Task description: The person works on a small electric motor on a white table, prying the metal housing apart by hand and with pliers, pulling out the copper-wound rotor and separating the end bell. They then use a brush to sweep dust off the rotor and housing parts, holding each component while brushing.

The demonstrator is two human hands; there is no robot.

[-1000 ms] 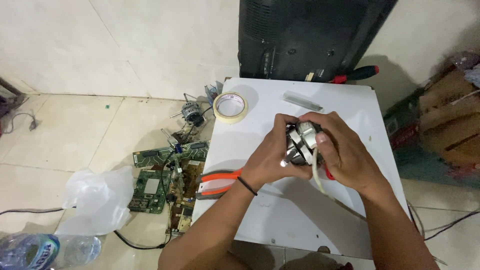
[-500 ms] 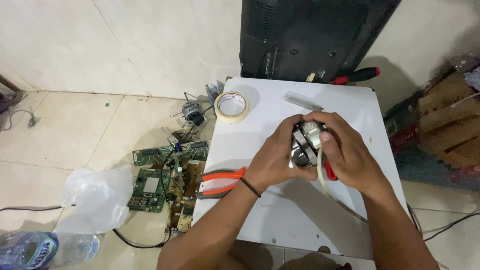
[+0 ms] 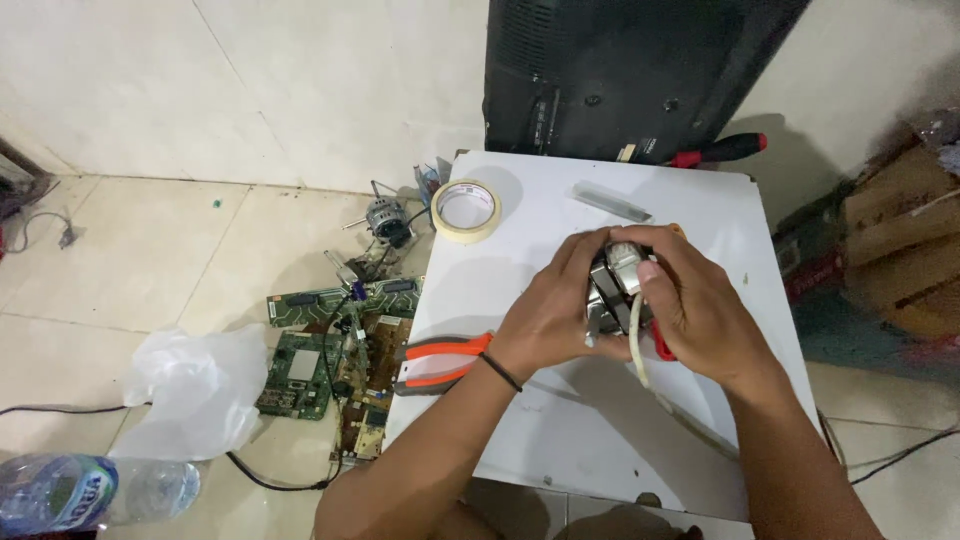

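Hands (image 3: 640,300) still gripping small metal motor (image 3: 615,290), now shifted slightly right, white cord (image 3: 637,350) dangling

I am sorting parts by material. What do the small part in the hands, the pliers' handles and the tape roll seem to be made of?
Small part: mostly metal, it seems; grey, shiny faces between the left hand and right hand.
Pliers: handles look like orange rubber or plastic, matte.
Tape roll: probably paper tape, cream and dull.
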